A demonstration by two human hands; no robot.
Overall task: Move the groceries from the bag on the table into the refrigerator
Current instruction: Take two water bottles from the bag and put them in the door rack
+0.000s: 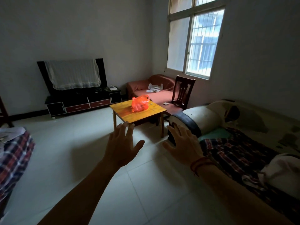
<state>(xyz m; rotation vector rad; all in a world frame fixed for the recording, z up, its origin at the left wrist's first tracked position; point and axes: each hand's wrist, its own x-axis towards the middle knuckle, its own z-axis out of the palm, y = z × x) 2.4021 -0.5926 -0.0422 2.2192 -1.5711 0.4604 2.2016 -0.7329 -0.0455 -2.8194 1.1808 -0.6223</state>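
On the small wooden table [154, 111] across the room sits your orange plastic bag [140, 103], upright near the tabletop's middle, with round shapes showing faintly through the plastic. Your left hand [121, 146] and right hand [181, 144] are both stretched out in front of you above the tiled floor [65, 159], fingers spread and relaxed, holding nothing, well short of the table. A red cord [200, 164] circles your right wrist. Behind the table stand a dark wooden chair [183, 91] and a covered sofa [151, 88]; a draped television [73, 75] is to the left.
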